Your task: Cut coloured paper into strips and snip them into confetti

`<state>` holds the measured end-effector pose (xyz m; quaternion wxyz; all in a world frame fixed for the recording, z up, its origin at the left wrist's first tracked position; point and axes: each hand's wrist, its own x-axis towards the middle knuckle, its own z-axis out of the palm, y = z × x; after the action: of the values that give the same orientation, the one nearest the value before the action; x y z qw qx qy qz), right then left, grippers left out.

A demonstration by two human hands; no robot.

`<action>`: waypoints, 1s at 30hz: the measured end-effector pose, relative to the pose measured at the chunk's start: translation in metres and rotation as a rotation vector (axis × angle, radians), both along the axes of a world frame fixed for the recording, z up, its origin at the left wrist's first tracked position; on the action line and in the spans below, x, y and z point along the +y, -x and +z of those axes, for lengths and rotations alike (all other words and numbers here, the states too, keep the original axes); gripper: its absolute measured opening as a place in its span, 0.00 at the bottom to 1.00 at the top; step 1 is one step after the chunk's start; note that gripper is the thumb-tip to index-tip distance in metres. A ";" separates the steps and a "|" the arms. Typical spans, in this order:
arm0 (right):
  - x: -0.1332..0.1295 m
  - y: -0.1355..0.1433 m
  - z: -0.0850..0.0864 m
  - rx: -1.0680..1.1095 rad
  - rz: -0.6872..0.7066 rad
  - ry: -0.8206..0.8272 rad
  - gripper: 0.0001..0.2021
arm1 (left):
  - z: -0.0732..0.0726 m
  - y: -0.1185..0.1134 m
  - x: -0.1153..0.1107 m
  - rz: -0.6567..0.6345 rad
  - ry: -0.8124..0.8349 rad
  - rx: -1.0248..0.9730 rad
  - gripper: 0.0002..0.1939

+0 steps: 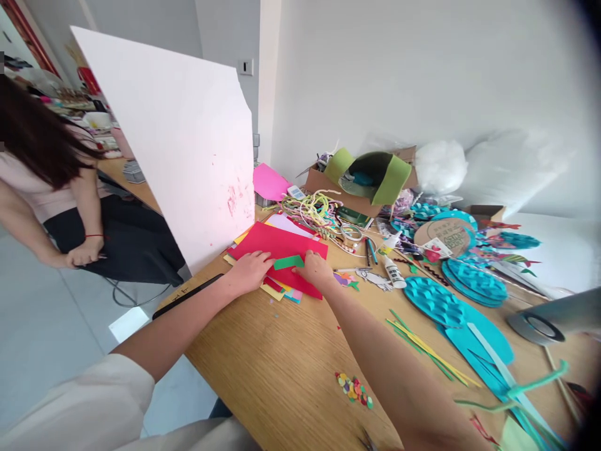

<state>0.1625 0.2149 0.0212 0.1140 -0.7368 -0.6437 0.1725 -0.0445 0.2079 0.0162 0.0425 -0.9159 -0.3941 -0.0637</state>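
A short green paper strip (287,262), bent near its right end, spans the gap between my two hands above a sheet of red paper (267,239). My left hand (251,274) has its fingers closed at the strip's left end, the palm low over the stack. At the other end, my right hand (315,269) pinches the strip between thumb and forefinger. Under the red sheet, edges of yellow, pink and blue paper stick out. Small coloured paper cut-outs (346,281) lie just right of my right hand.
A tall white board (188,131) stands at the table's left edge; beyond it sits another person (56,181). Glue bottles (394,273), tangled cords (314,210), blue textured ovals (432,302), yellow and green strips (427,347), small paper dots (353,389) and a grey cylinder (558,316) occupy the right side.
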 end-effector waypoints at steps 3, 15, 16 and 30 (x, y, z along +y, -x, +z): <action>0.005 0.001 -0.003 0.056 -0.043 0.035 0.27 | -0.001 0.000 -0.005 0.017 -0.011 0.010 0.18; 0.002 -0.023 0.021 0.815 -0.247 0.006 0.08 | 0.000 0.001 -0.004 0.047 -0.046 -0.009 0.12; -0.002 -0.032 0.031 0.906 -0.272 -0.025 0.08 | 0.002 0.001 -0.003 0.051 -0.058 -0.032 0.12; -0.135 -0.099 0.039 1.402 -0.387 0.240 0.08 | 0.078 -0.016 0.055 0.381 -0.223 -0.312 0.17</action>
<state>0.2616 0.0795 0.0598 0.4457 -0.5613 -0.2551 0.6490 -0.0286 0.2625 0.0937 0.0931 -0.7940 -0.5516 -0.2381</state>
